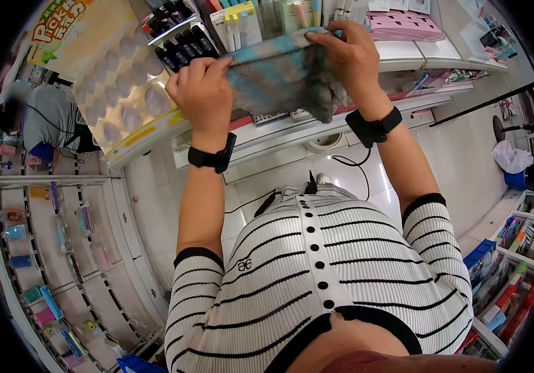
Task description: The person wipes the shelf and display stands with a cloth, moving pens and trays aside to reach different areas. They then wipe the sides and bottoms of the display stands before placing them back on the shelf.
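- Closest in: striped shirt (279,267) (x1), w/ black wrist straps (214,157) on both arms, so 2 total.
- L hand (201,90): fingers closed, pinching the cloth's upper L corner. Sits a bit closer to the torso than the other one.
- R hand (351,56): thumb + fingertips pinched shut on the top edge nr the R end. Nothing else in either hand AFAICT.
- Cloth (273,74), grey/blue, x1: strung btwn the 2 hands, in front of the shelf. Long axis runs L to R, tilted so the R end is farther out. Rest hangs toward the body, w/ a droopy corner under the R hand. Neither hand is nearer, tbh, both are on it.
- Just past it: black tubes (186,46) by the L hand (too packed for an exact count), 1 pink box (403,26) beside the R hand.
- Off L: 1 display w/ round clear cups (121,104), cup count unclear.
- Farther back: 1 other person (59,121) on the L, hands n/a, 1 white bag (512,156) way R.
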Demonstrator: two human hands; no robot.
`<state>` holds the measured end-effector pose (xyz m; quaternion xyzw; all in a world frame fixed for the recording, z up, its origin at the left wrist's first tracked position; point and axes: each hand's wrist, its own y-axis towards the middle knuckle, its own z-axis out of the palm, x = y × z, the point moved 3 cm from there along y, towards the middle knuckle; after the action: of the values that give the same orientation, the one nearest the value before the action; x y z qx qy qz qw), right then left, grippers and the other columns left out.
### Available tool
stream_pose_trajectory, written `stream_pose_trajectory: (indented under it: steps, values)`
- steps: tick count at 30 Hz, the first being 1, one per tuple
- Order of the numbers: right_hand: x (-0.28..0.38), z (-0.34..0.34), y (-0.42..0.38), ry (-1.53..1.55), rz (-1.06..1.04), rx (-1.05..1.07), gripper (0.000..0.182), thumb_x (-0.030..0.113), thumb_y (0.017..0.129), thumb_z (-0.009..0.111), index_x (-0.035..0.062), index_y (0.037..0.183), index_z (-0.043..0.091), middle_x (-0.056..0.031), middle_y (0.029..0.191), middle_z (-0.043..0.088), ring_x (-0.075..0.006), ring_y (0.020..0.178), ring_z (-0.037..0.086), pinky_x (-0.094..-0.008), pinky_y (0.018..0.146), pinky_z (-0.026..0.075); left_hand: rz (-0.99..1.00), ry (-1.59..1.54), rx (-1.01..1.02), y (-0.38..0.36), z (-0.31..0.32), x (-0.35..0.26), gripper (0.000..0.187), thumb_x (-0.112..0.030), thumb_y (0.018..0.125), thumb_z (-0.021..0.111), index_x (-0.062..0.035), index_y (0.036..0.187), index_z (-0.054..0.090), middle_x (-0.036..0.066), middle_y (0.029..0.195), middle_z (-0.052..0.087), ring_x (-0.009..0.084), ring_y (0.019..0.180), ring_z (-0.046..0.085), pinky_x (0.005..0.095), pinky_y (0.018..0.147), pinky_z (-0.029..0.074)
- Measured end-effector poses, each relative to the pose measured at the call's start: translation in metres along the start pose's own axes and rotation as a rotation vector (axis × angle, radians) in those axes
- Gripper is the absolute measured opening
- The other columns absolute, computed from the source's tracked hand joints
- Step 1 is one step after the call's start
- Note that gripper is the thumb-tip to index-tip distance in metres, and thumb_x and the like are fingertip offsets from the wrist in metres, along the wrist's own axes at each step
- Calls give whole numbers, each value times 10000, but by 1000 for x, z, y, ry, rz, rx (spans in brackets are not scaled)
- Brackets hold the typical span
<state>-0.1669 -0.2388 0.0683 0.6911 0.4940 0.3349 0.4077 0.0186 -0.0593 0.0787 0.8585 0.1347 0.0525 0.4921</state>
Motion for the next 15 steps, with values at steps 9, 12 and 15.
stream_pose_trajectory:
  steps: [9,12,15]
  values:
    - [12,22,-24,-13,12,203,316,111,758,671,270,1010,774,-7,981,615,-226,905,577,-357,716,444,-20,69,169,-42,7,20,143,-132,780,754,-207,902,762,-7,900,640,217,892,587,363,890,360]
    - [11,15,-14,16,-16,145,309,103,763,661,265,1001,773,6,988,615,-217,917,575,-350,739,435,-61,14,101,-27,0,15,177,-97,782,743,-194,929,758,13,906,637,236,893,585,381,863,395]
    - [8,12,-21,-37,-36,225,325,83,749,650,260,995,769,9,1003,621,-213,928,579,-347,775,427,-55,-40,145,-30,5,18,196,-68,779,737,-186,934,756,25,906,636,248,876,583,386,808,427]
